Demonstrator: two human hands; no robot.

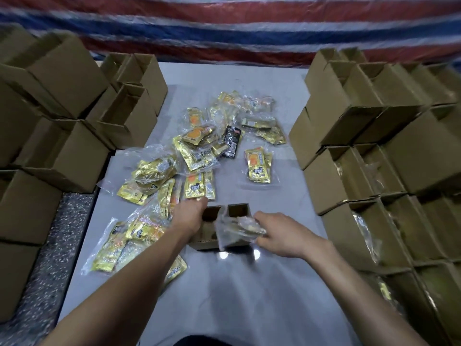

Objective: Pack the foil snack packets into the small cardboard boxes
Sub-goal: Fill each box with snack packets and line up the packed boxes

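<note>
Right hand (279,233) pinching clear-bagged foil packets (237,229) over small brown cardboard box (238,204) | left hand (190,216) at rim, grip unclear | risk: bag snags rim

Both arms are bare and extended forward. The left forearm enters from 7 o'clock and runs toward 1 o'clock. The left hand (190,216) is palm down, back of the hand up; its fingers are foreshortened and their curl cannot be read. The right forearm enters from 5 o'clock and runs toward 11 o'clock. The right hand (282,236) is turned inward toward 9 o'clock, fingers curled round a blurred clear bag of packets (234,231).
</note>
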